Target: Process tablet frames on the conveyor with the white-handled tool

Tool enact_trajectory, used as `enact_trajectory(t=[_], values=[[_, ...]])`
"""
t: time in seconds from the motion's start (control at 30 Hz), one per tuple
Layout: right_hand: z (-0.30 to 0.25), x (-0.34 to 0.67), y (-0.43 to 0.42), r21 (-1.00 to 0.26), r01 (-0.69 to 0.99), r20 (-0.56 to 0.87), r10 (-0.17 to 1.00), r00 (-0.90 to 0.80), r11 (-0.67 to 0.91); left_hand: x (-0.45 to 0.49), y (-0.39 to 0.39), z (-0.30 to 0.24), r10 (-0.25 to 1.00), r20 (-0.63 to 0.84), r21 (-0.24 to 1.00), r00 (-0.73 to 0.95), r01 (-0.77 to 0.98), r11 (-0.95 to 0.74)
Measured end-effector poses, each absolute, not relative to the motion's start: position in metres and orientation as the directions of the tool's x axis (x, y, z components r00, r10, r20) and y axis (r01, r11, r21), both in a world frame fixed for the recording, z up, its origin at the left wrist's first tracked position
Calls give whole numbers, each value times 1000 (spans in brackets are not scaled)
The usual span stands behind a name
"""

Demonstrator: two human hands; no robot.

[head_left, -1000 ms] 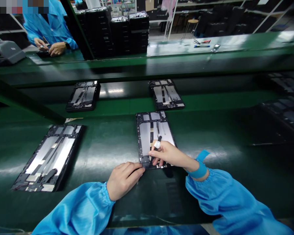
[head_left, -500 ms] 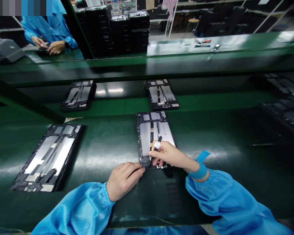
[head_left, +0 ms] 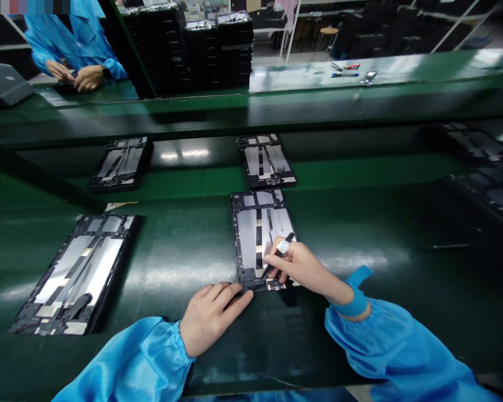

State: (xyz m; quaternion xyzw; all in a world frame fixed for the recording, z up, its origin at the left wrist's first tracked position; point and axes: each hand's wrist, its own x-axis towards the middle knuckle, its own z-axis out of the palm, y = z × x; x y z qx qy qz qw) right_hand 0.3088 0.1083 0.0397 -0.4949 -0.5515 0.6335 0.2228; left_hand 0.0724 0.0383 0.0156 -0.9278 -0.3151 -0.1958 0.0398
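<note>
An opened tablet frame lies on the green bench in front of me, its silver plates and flat cables showing. My right hand grips a thin black tool with a white band, its tip down on the frame's lower part. My left hand rests flat on the bench, fingers stretched out, fingertips touching the frame's near left corner. It holds nothing.
A larger opened frame lies at the left. Two more frames sit on the dark belt behind. Stacked black trays stand on the far bench, where another person's hands work. Small tools lie there.
The two frames on the belt have slid left. My right hand tilted the tool so its top leans right. My left hand's fingers stretched a little toward the frame.
</note>
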Motion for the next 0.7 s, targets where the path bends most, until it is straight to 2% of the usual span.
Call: enact_trajectory(t=[0.13, 0.33, 0.53, 0.7], values=[[40, 326, 93, -934, 299, -293, 898, -328, -195, 74, 38, 15, 585, 390, 76, 711, 609, -790], [35, 330, 84, -928, 368, -201, 915, -348, -64, 73, 37, 15, 600, 397, 101, 695, 616, -781], [34, 326, 85, -953, 281, -206, 923, -326, -113, 74, 38, 10, 587, 421, 96, 691, 610, -787], [34, 324, 86, -958, 234, -233, 928, -292, -167, 77, 38, 12, 572, 397, 18, 718, 617, -787]])
